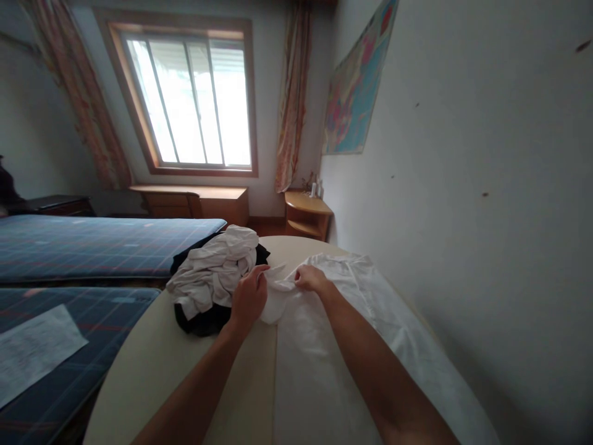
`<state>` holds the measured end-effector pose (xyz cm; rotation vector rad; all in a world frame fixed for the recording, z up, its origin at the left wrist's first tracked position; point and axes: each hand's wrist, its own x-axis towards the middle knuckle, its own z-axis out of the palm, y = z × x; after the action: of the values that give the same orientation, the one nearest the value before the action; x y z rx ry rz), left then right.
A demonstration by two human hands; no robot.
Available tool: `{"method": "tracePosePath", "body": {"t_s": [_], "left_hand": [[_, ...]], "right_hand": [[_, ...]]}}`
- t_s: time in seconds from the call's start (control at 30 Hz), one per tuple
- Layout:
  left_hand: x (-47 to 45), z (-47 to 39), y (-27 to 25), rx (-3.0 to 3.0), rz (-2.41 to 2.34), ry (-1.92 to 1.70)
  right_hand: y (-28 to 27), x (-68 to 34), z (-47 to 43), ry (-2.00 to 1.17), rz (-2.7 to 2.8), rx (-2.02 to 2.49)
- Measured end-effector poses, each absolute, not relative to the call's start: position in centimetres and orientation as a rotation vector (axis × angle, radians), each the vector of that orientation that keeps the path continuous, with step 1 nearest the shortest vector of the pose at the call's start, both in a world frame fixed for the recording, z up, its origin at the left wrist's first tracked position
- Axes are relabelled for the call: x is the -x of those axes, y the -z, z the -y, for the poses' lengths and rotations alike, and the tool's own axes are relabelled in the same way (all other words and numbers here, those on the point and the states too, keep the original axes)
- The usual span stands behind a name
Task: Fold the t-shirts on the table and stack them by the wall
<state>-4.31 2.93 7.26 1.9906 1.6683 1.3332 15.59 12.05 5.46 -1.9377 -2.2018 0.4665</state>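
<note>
A thin white garment point(319, 352), which looks like a shirt, lies spread over the right half of a round cream table point(148, 371). My left hand point(250, 296) pinches one end of a narrow part of it, lifted slightly off the tabletop. A short way to the right, my right hand point(309, 278) is closed on the same strip of cloth, which sags between the two. Just beyond my left hand sits a crumpled heap of off-white clothes point(208, 272) with black cloth point(204, 321) under it. My fingertips are partly hidden by the fabric and the hands themselves.
Two beds with blue plaid mattresses point(106, 247) stand at the left, a printed sheet point(37, 352) on the nearer one. Close along the right runs a white wall point(463, 154) with a map point(356, 93). A wooden corner shelf point(308, 204) and a desk point(222, 194) are behind the table.
</note>
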Motion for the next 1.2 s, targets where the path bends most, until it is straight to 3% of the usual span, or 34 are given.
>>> {"method": "tracePosePath", "body": {"t_s": [0.4,0.77,1.0,1.2], "left_hand": [[3.5,-2.3,-7.6,-1.942,-1.648,-1.430],[-0.3,-0.9,-3.7,-2.189,-1.391,-1.018],[-0.9,1.0,-3.1,-2.312,-1.051,-0.869],[1.9,2.8,-1.4,-2.399,-1.150,-0.867]], "right_hand": [[-4.0,-12.9,-13.8,-0.939,1.834,1.493],[-7.8,-16.7,-10.6,-1.472,1.548,1.664],[-6.1,-18.1,-8.9,-1.201,1.738,1.716],[-4.6,-20.8,-8.7,-0.779,1.590,1.770]]}}
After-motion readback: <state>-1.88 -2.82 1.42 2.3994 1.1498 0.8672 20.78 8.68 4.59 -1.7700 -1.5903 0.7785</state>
